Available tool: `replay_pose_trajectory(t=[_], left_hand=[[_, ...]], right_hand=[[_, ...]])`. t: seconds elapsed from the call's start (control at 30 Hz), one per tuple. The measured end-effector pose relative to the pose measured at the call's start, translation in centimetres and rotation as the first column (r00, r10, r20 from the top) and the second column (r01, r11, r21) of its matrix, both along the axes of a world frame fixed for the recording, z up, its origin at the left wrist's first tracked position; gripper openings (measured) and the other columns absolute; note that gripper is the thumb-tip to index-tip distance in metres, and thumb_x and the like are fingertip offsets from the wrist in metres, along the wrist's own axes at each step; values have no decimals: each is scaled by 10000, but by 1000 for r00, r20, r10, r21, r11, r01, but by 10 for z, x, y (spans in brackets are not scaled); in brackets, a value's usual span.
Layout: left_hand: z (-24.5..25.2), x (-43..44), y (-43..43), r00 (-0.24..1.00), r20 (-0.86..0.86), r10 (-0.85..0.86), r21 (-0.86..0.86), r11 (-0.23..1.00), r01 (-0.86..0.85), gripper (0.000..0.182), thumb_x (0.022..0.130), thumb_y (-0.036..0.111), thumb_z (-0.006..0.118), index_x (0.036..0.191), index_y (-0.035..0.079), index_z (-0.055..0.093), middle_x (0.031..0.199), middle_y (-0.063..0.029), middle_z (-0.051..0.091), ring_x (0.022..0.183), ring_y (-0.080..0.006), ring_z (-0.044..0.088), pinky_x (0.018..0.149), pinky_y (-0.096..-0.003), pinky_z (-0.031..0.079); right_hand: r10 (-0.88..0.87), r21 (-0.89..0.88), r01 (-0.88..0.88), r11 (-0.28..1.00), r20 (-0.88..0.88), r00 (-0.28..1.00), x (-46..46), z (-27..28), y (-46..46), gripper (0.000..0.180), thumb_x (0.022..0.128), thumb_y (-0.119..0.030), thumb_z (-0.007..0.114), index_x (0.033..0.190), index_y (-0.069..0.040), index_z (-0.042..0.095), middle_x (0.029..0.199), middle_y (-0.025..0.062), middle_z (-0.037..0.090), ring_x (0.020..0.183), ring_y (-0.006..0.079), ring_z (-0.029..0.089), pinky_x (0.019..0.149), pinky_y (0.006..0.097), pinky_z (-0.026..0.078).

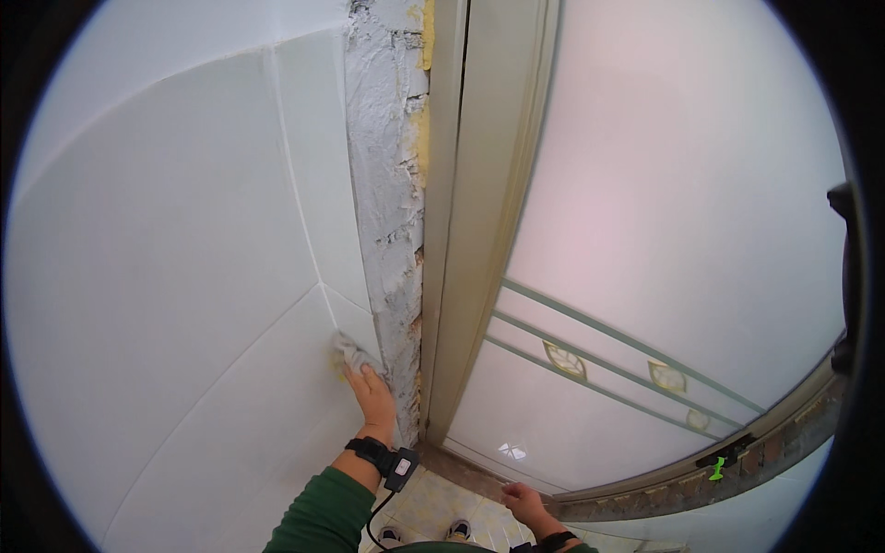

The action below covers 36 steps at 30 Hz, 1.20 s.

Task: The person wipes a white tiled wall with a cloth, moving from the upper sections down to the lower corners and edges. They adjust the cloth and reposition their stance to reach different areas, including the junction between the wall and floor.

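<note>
Pressed to the wall tiles (242,263), my left hand (371,395) holds a crumpled whitish cloth (356,352) over the lower end of a white grout line (294,183). A strip of rough grey plaster (387,173) runs just right of the cloth. At lower right, my right hand (523,502) is raised in front of the door's lower edge with its fingers curled; a small pale thing seems to show at the fingertips, too small to name.
A beige door frame (477,207) stands beside the plaster, with a frosted glass panel (657,173) right of it. A green key-like piece (718,469) is at a black latch. Below are floor tiles (435,498) and my shoes (458,530). A cable hangs from my left wrist.
</note>
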<state>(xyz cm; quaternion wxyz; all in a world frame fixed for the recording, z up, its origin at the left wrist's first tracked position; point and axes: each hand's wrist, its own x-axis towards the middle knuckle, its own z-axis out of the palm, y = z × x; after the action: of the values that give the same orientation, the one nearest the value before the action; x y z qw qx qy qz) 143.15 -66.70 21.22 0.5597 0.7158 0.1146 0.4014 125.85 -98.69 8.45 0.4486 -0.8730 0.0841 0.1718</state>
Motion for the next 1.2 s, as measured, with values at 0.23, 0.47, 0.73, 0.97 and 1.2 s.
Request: replay_pose_trajectory(t=[0.23, 0.47, 0.73, 0.97, 1.2], left_hand=[[135, 5, 10, 989, 150, -4, 209, 978, -27, 494, 950, 194, 374, 1356, -62, 257, 1405, -227, 264, 1312, -357, 218, 1085, -407, 143], [183, 16, 21, 952, 306, -13, 393, 913, -114, 501, 933, 149, 390, 1363, -57, 233, 1369, -243, 296, 1277, -335, 268, 1072, -390, 174], [-19, 0, 0, 997, -29, -69, -385, 921, 53, 559, 971, 310, 349, 1369, -59, 216, 1349, -189, 340, 1206, -298, 374, 1031, -337, 258], [-212, 8, 30, 940, -303, -157, -704, 702, -110, 535, 968, 403, 289, 1291, -13, 385, 1339, -134, 412, 1163, -249, 447, 994, -332, 341], [-264, 18, 51, 829, -130, -544, -791, 561, 244, 426, 962, 349, 336, 1268, 76, 454, 1314, -45, 467, 1168, -239, 458, 1016, -384, 335]], right_hand=[[-13, 56, 13, 998, -2, 1000, -11, -26, -6, 285, 791, -231, 625, 991, -28, 640, 930, 140, 656, 877, 261, 627, 782, 352, 488], [18, 62, -16, 998, -31, 999, -24, -38, 1, 274, 791, -215, 625, 992, -30, 640, 950, 141, 642, 894, 256, 622, 794, 343, 483], [-43, -27, 41, 999, -81, 996, -52, -46, -19, 263, 792, -192, 628, 1000, -32, 629, 905, 137, 635, 865, 256, 616, 762, 342, 485], [-251, -68, 242, 968, -212, 944, -111, -78, -45, 267, 798, -184, 630, 1015, -28, 621, 925, 143, 638, 874, 245, 619, 762, 335, 484], [-242, -31, 245, 969, -316, 918, -146, -110, -24, 264, 803, -185, 625, 1017, -31, 621, 931, 140, 636, 865, 243, 619, 763, 334, 485]])
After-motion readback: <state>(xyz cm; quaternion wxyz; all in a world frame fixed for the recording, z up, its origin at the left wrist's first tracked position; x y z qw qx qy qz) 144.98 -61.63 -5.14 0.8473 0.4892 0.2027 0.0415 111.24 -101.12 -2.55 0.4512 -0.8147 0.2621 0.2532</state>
